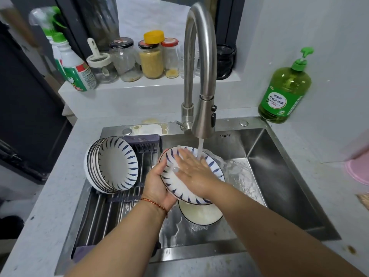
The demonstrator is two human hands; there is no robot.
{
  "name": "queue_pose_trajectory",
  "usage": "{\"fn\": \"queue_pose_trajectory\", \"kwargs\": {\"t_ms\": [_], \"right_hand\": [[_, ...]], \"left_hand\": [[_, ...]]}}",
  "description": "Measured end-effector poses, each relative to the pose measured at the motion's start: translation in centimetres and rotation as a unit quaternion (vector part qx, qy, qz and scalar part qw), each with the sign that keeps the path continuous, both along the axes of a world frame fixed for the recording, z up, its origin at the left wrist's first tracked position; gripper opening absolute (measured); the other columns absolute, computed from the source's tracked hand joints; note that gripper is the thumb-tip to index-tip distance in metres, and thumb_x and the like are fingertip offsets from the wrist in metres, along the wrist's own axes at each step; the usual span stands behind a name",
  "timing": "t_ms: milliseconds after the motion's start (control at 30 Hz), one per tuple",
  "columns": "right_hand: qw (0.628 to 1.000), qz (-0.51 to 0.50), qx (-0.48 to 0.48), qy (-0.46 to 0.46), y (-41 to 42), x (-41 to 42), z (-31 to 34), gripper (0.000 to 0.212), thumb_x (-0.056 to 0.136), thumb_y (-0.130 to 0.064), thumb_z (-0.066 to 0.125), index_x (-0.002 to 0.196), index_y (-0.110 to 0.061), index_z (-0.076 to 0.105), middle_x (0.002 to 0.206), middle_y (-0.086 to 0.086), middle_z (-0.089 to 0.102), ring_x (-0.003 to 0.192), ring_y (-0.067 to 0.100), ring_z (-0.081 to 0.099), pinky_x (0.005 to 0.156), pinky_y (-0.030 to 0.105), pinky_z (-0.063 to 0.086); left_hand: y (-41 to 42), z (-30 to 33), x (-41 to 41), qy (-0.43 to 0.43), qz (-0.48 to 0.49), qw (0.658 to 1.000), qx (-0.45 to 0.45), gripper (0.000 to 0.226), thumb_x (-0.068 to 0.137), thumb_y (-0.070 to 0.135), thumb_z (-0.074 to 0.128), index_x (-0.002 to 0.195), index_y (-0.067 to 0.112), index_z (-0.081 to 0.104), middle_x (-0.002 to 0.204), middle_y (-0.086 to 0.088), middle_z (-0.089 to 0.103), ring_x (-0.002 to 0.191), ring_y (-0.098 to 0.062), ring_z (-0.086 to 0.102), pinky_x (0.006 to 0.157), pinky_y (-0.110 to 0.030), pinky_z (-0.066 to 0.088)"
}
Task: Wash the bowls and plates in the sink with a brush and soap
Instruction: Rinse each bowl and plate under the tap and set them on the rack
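My left hand (156, 186) grips the left rim of a white plate with blue leaf marks (175, 188), held tilted over the steel sink (279, 176). My right hand (194, 172) lies flat with spread fingers on the plate's inner face. Water runs from the faucet (201, 76) onto the plate beside my right fingers. Below the plate a white bowl with a dark rim (199, 215) sits in the sink. A stack of several matching plates (111, 164) leans on edge on the drain rack (111, 212) at the sink's left. No brush is visible.
A green dish soap pump bottle (284, 90) stands on the counter at the back right. Jars (150, 58) and spray bottles (73, 62) line the ledge behind the sink. A pink object (359, 166) sits at the right edge.
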State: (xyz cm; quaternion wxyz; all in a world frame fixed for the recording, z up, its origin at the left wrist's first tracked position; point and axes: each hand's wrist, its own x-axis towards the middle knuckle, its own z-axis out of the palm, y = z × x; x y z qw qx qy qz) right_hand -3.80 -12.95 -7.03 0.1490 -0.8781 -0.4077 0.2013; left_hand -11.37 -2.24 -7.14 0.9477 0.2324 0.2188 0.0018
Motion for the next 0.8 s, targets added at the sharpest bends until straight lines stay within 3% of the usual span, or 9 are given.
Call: {"fn": "queue_pose_trajectory", "kwargs": {"t_ms": [100,167,267,400,467,533,633,700,800], "right_hand": [[0.99,-0.014,-0.093,-0.11,-1.3,1.8,-0.4,0.068,0.097,-0.057,0.009,0.152,-0.023,-0.009,0.158,0.0,-0.019,0.147,0.018,-0.01,0.117,0.048,-0.012],[0.986,-0.033,-0.121,-0.106,-2.7,2.1,-0.7,0.07,0.097,-0.057,0.011,0.153,-0.018,-0.006,0.16,0.006,-0.012,0.147,0.018,-0.011,0.117,0.046,-0.013],[0.993,-0.028,-0.095,-0.059,-5.2,0.4,-0.5,0.076,0.095,-0.061,0.01,0.153,-0.012,0.007,0.161,0.004,-0.005,0.147,0.014,-0.012,0.117,0.04,-0.015],[0.999,0.022,0.012,-0.041,-7.3,-2.9,-1.3,0.095,0.078,-0.071,-0.003,0.149,-0.015,0.027,0.159,-0.002,0.017,0.145,0.004,0.002,0.118,0.029,-0.011],[0.993,0.013,0.093,-0.073,-7.4,-3.5,-2.5,0.079,0.088,-0.068,0.014,0.144,-0.018,0.04,0.152,-0.004,0.034,0.141,0.001,0.021,0.115,0.015,-0.002],[0.982,-0.018,0.167,-0.08,-7.4,-3.5,-2.9,0.048,0.096,-0.046,0.038,0.13,-0.018,0.058,0.135,-0.003,0.056,0.129,0.001,0.041,0.11,0.006,0.011],[0.966,-0.046,0.244,-0.078,-7.3,-3.5,-2.6,0.038,0.09,-0.026,0.05,0.123,-0.015,0.064,0.126,-0.009,0.06,0.123,-0.005,0.042,0.105,0.0,0.019],[0.958,-0.104,0.268,0.004,-7.3,-3.6,-1.5,0.037,0.089,-0.028,0.053,0.123,-0.02,0.065,0.118,-0.012,0.064,0.108,-0.014,0.05,0.092,-0.001,0.032],[0.923,-0.198,0.297,0.143,-6.9,-3.1,-0.1,0.02,0.085,-0.029,0.052,0.097,-0.036,0.067,0.076,-0.006,0.064,0.063,-0.002,0.051,0.059,0.015,0.039]], "left_hand": [[0.3,0.4,0.1,-0.026,0.019,0.999,0.012,0.039,0.093,0.029,0.043,0.103,0.01,0.075,0.117,-0.017,0.067,0.107,-0.033,0.065,0.102,-0.049,0.042],[0.7,0.3,0.3,-0.03,0.041,0.998,0.038,0.031,0.084,0.025,0.05,0.097,0.015,0.077,0.112,-0.016,0.07,0.102,-0.033,0.066,0.098,-0.051,0.046],[1.6,-0.4,1.0,-0.009,0.063,0.996,0.058,0.062,0.075,0.023,0.061,0.136,0.013,0.054,0.135,-0.02,0.056,0.121,-0.04,0.056,0.096,-0.058,0.047],[1.3,-0.6,2.0,0.007,0.062,0.997,0.054,0.065,0.076,0.019,0.058,0.139,0.009,0.046,0.139,-0.021,0.052,0.125,-0.04,0.052,0.102,-0.06,0.041],[0.7,-0.3,2.5,0.025,0.05,0.997,0.062,0.066,0.075,0.019,0.058,0.139,0.007,0.046,0.138,-0.023,0.052,0.124,-0.041,0.053,0.098,-0.057,0.046],[0.0,0.2,3.0,0.051,0.028,0.997,0.05,0.069,0.075,0.021,0.059,0.14,0.003,0.045,0.137,-0.024,0.052,0.123,-0.041,0.053,0.089,-0.052,0.053],[-0.8,1.7,3.9,0.069,0.009,0.996,0.053,0.047,0.09,0.031,0.053,0.128,0.002,0.057,0.13,-0.022,0.058,0.116,-0.038,0.059,0.094,-0.049,0.05],[-1.3,2.1,4.3,0.08,-0.003,0.995,0.064,0.053,0.093,0.047,0.051,0.124,0.004,0.06,0.126,-0.02,0.061,0.116,-0.036,0.059,0.099,-0.051,0.047],[-2.1,1.7,4.5,0.106,-0.021,0.988,0.111,0.064,0.092,0.06,0.045,0.131,0.01,0.056,0.131,-0.021,0.058,0.117,-0.038,0.058,0.095,-0.057,0.048]]}}
